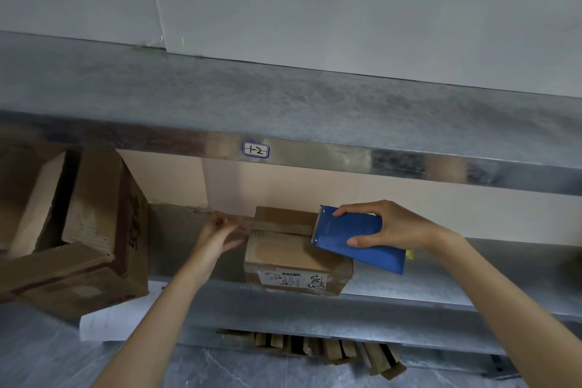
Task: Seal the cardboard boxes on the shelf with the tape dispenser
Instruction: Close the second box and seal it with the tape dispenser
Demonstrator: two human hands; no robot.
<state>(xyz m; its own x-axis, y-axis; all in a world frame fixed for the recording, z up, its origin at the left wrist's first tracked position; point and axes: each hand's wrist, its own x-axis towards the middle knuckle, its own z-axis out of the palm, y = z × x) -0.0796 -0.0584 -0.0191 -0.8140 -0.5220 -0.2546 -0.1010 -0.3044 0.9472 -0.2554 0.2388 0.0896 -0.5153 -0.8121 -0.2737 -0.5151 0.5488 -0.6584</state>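
A small cardboard box [293, 257] with a white label on its front sits on the metal shelf [409, 290]. My right hand [387, 225] grips the blue tape dispenser [359, 238], whose blade end rests on the right part of the box top. A strip of clear tape [252, 225] runs from the dispenser across the top seam and out past the box's left edge. My left hand [217, 230] pinches the free end of that tape, left of the box.
A large brown box [91, 230] stands tilted at the left, overhanging the shelf edge. The upper shelf [283, 110] carries a label reading 1-2. White paper [110, 321] lies under the large box. Cardboard pieces [330, 350] lie on the lower level.
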